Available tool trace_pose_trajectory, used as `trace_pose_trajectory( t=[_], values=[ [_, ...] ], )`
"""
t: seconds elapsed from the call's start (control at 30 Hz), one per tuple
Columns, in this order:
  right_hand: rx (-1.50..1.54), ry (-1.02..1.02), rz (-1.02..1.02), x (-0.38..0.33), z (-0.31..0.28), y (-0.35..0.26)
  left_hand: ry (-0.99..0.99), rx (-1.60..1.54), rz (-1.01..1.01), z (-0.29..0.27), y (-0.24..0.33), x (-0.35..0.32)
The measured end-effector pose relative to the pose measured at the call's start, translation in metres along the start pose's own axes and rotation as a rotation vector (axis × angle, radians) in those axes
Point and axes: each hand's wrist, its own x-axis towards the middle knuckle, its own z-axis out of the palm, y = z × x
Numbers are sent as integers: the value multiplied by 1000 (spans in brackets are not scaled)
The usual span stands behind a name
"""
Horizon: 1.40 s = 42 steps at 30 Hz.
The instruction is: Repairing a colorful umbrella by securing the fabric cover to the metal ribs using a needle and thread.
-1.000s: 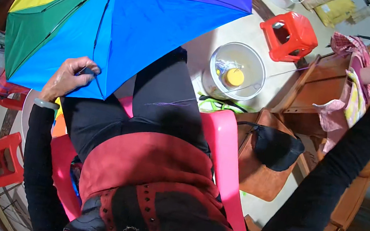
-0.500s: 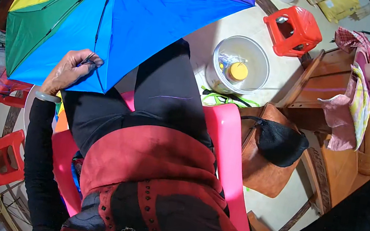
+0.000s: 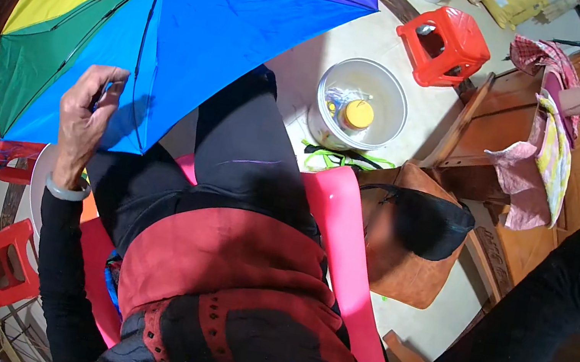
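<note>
- The left hand [image 3: 88,116] is raised at the near edge of the open rainbow umbrella [image 3: 180,14], with the fingers curled together and pinching the rim of its blue panel.
- The umbrella spreads over the far left of the scene, with the orange and yellow panels far off, the green one at the left and the blue ones nearest the person; its dark ribs meet at a hub near the top edge.
- A pale bracelet [image 3: 65,191] circles the left wrist, above a black sleeve.
- The right hand is out of the picture; only a dark sleeve [image 3: 533,340] crosses the near right, so I cannot tell how that hand is set.
- The person sits on a pink plastic chair [image 3: 343,252], legs in black reaching toward the umbrella.
- Right of the legs, a clear round bowl [image 3: 390,98] stands on the floor with a yellow-lidded jar [image 3: 357,114] inside it.
- A red stool [image 3: 446,42] stands farther right, and another red stool [image 3: 2,274] at the near left.
- A brown bag [image 3: 399,266] with a black item on top lies just right of the chair.
</note>
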Motion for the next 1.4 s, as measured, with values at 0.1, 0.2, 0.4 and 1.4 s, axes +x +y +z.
trace_pose_trajectory(
  t=[0.1,0.2,0.4,1.4],
  values=[
    [47,-69,57,-3,18,2,40,69,138,5,54,3],
    [102,-143,107,-5,43,1,-167,-80,316,31,78,-4],
    [217,-288,161,-1,97,-15,-430,-89,85,71,51,-30],
    [139,-1048,-219,-58,413,12,-450,-215,125,102,9,-61]
  ],
)
